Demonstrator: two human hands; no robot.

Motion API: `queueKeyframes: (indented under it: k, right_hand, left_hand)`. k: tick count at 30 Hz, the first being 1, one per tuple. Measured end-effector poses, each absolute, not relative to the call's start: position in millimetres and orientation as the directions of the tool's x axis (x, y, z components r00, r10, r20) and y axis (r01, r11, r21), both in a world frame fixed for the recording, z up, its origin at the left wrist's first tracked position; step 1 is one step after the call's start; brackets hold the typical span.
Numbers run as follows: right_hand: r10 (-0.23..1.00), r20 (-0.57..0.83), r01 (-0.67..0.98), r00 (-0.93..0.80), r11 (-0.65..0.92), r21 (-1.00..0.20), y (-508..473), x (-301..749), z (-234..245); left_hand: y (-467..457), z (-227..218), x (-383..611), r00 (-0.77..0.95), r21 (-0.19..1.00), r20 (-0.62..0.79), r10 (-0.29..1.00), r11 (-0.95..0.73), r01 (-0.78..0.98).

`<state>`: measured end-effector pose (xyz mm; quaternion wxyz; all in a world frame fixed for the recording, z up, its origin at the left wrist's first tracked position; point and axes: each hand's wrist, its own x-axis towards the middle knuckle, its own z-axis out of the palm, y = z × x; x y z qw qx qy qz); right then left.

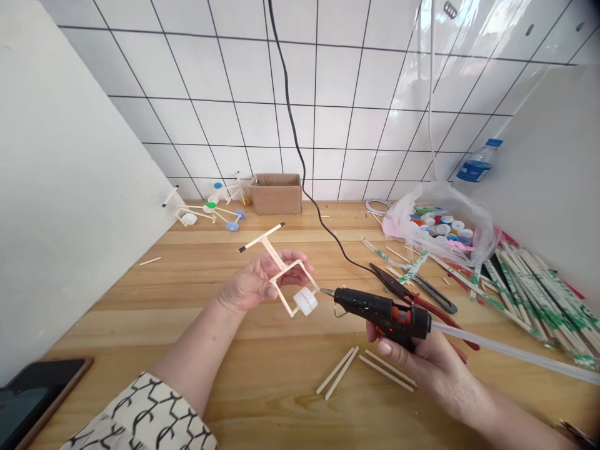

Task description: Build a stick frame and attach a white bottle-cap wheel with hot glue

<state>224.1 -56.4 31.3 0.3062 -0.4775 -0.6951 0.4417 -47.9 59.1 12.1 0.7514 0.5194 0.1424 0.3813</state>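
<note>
Left hand (pixel 253 282) palm-up, right hand (pixel 422 369) curled

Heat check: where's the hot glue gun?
Head view: the black hot glue gun is in the right hand, nozzle toward the stick frame in the left hand.

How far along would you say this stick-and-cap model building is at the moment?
Two stick-and-cap models by the back wall already look assembled, with coloured caps attached. In hand, the left hand holds a stick frame with one white cap, and the right hand holds a hot glue gun. Left: this frame shows only that cap, while loose sticks and a bag of caps lie nearby.
</note>
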Motion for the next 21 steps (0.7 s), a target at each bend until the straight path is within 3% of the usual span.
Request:
queueKeyframes:
  k: [10, 21]
  right_hand:
    - [0.930, 0.027, 0.441, -0.366, 0.199, -0.875, -60, 229, 18]
    - [0.925, 0.082, 0.456, -0.371, 0.259, -0.852, -62, 229, 18]
  left_hand:
    - [60, 8, -48, 0.684, 0.860, 0.261, 0.682, 0.158, -0.485]
    - [59, 12, -46, 0.682, 0.882, 0.220, 0.698, 0.156, -0.444]
